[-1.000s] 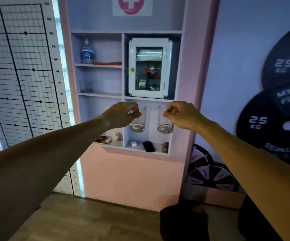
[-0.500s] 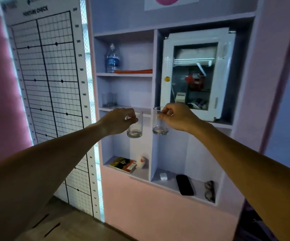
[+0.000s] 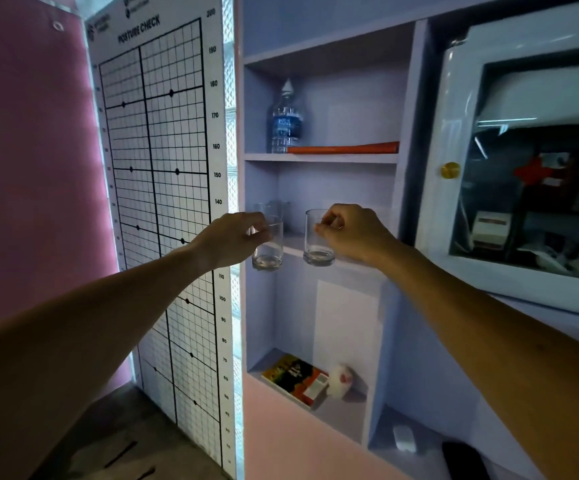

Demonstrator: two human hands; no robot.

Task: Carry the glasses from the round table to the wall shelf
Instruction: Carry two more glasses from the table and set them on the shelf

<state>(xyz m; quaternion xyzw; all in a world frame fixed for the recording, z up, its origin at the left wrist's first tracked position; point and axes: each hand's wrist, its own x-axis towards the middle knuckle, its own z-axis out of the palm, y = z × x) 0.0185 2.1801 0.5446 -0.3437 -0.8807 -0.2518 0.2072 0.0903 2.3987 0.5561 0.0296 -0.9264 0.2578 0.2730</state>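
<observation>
Fingers (image 3: 258, 230) of the left hand (image 3: 227, 242) pinch the rim of one clear glass (image 3: 268, 247), and those of the right hand (image 3: 354, 233) pinch the rim of a second glass (image 3: 317, 239). Both glasses hang upright in the air, side by side but apart, just in front of the middle board (image 3: 336, 254) of the wall shelf (image 3: 402, 140); neither base rests on it. The left glass is level with the shelf's left edge, while the right one is before the open middle compartment.

Deeper in that same compartment, behind the left hand, stand more clear glasses (image 3: 274, 209). At least two can be made out, but they blur together and the exact count cannot be told.

On the board above stand one water bottle (image 3: 285, 119) with a blue label and one long orange object (image 3: 343, 148) lying flat just beside it. In the compartment below lie one colourful packet (image 3: 293, 375) and one small white roundish thing (image 3: 340, 381), touching or nearly so.

To the right, one white cabinet (image 3: 461, 98) with a glass door and a brass knob (image 3: 450, 169) fills the next bay; its contents are too blurred to name. Below it, a small white item (image 3: 404, 438) and a dark one (image 3: 461, 460) lie on the bottom board.

Left of the shelf hangs one posture chart (image 3: 163, 202), gridded and numbered, with a pink wall (image 3: 31, 168) beyond it.
</observation>
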